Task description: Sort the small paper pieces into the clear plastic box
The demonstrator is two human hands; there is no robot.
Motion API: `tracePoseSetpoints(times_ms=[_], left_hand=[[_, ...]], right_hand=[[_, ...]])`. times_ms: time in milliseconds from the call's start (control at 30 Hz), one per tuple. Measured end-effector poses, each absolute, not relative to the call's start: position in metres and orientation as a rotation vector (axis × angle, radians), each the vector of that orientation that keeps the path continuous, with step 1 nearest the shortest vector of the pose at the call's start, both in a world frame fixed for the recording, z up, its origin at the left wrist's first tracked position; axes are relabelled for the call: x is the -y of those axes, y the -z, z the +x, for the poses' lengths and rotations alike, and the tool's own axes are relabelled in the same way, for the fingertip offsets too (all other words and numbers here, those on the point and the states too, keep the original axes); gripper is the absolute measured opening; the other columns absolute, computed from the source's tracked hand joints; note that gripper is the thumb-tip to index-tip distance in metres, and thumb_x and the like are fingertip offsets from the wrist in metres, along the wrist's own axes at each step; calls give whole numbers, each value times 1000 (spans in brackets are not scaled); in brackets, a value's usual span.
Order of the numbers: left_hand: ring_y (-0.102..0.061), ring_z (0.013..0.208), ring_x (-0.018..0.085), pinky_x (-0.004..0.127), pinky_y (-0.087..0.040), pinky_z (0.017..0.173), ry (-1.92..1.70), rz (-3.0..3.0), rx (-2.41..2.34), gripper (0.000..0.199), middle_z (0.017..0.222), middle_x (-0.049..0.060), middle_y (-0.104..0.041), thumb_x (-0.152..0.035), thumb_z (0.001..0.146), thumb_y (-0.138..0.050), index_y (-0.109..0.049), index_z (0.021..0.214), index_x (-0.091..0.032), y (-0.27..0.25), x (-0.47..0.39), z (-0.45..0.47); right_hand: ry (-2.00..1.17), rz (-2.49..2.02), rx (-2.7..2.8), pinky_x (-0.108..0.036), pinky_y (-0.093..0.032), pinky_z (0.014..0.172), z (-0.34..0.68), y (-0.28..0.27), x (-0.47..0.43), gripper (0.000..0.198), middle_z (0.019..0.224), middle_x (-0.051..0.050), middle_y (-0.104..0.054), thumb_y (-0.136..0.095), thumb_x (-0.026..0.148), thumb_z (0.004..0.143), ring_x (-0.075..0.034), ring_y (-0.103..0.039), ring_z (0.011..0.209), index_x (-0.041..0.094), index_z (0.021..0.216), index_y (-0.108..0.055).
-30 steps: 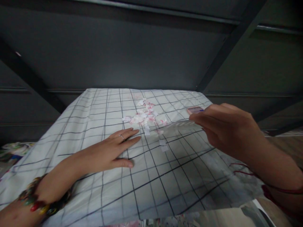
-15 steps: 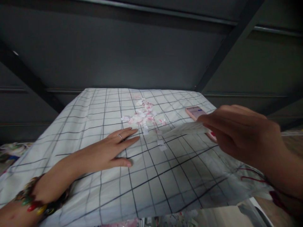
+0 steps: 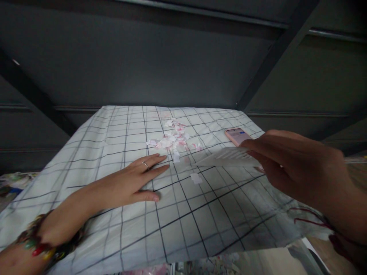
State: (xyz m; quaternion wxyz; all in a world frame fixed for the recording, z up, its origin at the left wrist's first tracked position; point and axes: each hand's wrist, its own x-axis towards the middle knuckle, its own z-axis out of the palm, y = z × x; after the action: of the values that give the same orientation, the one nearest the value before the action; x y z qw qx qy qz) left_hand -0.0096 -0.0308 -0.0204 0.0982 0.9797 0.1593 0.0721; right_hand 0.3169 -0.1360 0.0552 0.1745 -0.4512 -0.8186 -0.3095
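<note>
My left hand (image 3: pixel 140 177) lies flat on the checked tablecloth (image 3: pixel 134 233), fingers spread, with a ring on one finger. Just beyond its fingertips is a loose heap of torn white and pink paper scraps (image 3: pixel 172 141). My right hand (image 3: pixel 292 164) is raised over the right side of the cloth, its thumb and fingers pinched on a thin, whitish translucent sheet (image 3: pixel 226 157). The sheet slopes left toward the scraps; its exact kind is unclear. One scrap (image 3: pixel 196 178) lies apart, right of my left hand.
A phone (image 3: pixel 237 135) in a pink case with a lit screen lies at the right, partly behind my right hand. A dark panelled wall (image 3: pixel 160 65) stands behind the table. Below the front edge, a container with small items (image 3: pixel 212 265) is partly visible.
My right hand has shifted slightly right and down with the sheet, which now shows wider. A scrap beside the lone one is no longer visible. My left hand stays put.
</note>
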Motion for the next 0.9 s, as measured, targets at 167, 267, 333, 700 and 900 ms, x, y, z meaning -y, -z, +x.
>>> tracePoseSetpoints(times_ms=[167, 267, 333, 700, 900], left_hand=[[-29, 141, 32, 46, -30, 113, -231, 2898, -468, 61, 156, 16, -27, -55, 98, -43, -35, 147, -20, 19, 32, -10], [-28, 141, 33, 47, -30, 113, -225, 2912, -456, 62, 155, 19, -27, -55, 98, -41, -37, 147, -17, 18, 32, -9], [-28, 141, 33, 47, -30, 113, -222, 2912, -458, 62, 155, 19, -26, -55, 98, -42, -36, 147, -17, 19, 32, -9], [-27, 142, 31, 45, -28, 114, -255, 2895, -462, 61, 156, 17, -26, -56, 98, -40, -37, 146, -18, 19, 34, -10], [-27, 142, 31, 45, -28, 114, -243, 2875, -474, 63, 155, 17, -28, -58, 97, -43, -38, 146, -19, 20, 33, -9]], right_hand=[[868, -1098, 2388, -29, -40, 55, 315, -53, 142, 27, 67, -1, -59, -39, 1, 85, -16, -52, 63, 21, 91, -58], [859, -1075, 2354, -28, -42, 58, 309, -53, 145, 27, 69, 0, -61, -40, 2, 86, -15, -53, 64, 21, 94, -57], [893, -1076, 2312, -29, -43, 59, 301, -54, 142, 23, 68, 0, -61, -44, 3, 87, -15, -53, 63, 20, 94, -59], [1067, -934, 2352, -33, -40, 49, 268, -53, 113, 27, 67, -4, -65, -39, -1, 84, -18, -55, 59, 11, 82, -63], [1115, -917, 2351, -33, -40, 51, 271, -51, 108, 28, 67, -4, -64, -38, -2, 85, -17, -51, 59, 10, 84, -63]])
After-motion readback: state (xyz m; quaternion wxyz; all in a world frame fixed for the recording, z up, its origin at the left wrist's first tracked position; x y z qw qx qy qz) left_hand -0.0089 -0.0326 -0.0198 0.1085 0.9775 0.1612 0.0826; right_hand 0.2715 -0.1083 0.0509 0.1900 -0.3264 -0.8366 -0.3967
